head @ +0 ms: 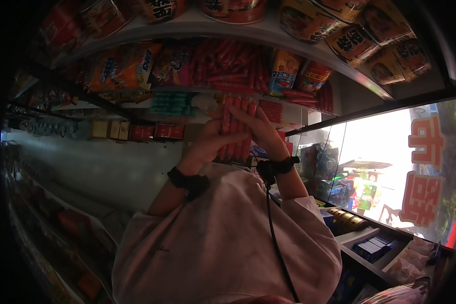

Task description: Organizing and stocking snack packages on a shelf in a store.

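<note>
Both my hands close around a row of red-wrapped sausage sticks, lying side by side in front of my chest. My left hand holds them from the left, its thumb across their lower part. From the right, my right hand grips the upper part, fingers over the wrappers. Dark straps circle both wrists, and a black cable hangs from the right one. Just beyond the hands, a shelf holds a heap of similar red sticks.
Instant noodle tubs stand on the upper shelf. Orange snack bags and a blue bag flank the heap. Green packets and red boxes sit lower. A window and compartment trays are at right.
</note>
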Available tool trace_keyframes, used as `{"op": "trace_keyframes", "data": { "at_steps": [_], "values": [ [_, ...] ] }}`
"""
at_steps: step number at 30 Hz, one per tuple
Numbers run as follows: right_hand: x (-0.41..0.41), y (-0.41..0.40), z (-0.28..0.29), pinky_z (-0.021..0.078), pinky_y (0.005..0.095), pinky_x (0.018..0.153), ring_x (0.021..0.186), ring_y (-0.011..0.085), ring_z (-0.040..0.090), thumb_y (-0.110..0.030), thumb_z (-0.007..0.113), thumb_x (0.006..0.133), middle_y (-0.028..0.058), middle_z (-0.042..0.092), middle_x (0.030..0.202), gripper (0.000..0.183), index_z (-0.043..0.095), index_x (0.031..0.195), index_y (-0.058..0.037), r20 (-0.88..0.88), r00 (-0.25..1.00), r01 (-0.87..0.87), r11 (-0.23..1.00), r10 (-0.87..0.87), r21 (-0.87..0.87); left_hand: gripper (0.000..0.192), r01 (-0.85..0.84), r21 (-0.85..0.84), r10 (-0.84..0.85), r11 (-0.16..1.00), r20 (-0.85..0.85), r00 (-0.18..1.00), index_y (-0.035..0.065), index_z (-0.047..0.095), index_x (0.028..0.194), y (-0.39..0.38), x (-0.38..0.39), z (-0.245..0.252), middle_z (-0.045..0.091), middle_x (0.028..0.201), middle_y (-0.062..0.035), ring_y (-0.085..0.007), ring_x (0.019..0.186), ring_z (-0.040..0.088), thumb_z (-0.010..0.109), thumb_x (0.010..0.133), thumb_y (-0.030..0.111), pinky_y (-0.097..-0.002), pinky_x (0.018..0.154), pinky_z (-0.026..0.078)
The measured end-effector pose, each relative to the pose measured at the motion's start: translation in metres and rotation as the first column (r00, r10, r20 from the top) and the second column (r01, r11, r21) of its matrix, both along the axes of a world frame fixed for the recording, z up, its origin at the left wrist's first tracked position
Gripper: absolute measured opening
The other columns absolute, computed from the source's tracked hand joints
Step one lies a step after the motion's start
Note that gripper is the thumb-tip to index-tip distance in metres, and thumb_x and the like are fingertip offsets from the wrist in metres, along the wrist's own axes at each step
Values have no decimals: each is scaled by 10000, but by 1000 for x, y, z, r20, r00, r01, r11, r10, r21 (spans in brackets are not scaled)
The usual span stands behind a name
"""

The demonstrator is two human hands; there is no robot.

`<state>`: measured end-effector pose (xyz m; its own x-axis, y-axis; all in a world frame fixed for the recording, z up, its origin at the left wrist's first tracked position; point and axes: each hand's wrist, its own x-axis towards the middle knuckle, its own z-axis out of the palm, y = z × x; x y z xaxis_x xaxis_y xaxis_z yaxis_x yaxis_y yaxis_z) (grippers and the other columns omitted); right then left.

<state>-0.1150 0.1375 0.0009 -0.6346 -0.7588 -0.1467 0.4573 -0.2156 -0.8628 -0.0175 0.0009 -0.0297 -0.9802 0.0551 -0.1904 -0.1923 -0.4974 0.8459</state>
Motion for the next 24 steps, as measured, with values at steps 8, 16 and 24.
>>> {"op": "trace_keyframes", "data": {
  "at_steps": [8,16,24],
  "values": [
    [18,-10,-15,561,294,830,940,166,690,-238,621,1007,112,706,1086,314,613,1202,8,12,999,43,998,-44,54,372,50,96,-55,994,42,998,1,597,1241,-7,14,-11,656,1136,-76,-156,1029,657,729,895,29,-292,866,542],
    [42,20,-30,511,251,787,895,91,643,-279,644,998,30,687,999,304,632,1140,-11,-12,975,219,961,-221,167,586,104,157,-112,982,39,993,50,443,1394,10,8,-32,580,1294,-82,-185,1174,602,728,884,3,-332,979,512],
    [41,83,-34,496,235,689,792,72,628,-335,658,985,10,676,939,326,649,1084,-25,116,878,442,880,-464,175,569,249,204,-245,947,-47,969,34,491,1397,65,-35,-46,614,1291,-76,-168,1147,623,730,881,10,-296,939,527]
  ]
}}
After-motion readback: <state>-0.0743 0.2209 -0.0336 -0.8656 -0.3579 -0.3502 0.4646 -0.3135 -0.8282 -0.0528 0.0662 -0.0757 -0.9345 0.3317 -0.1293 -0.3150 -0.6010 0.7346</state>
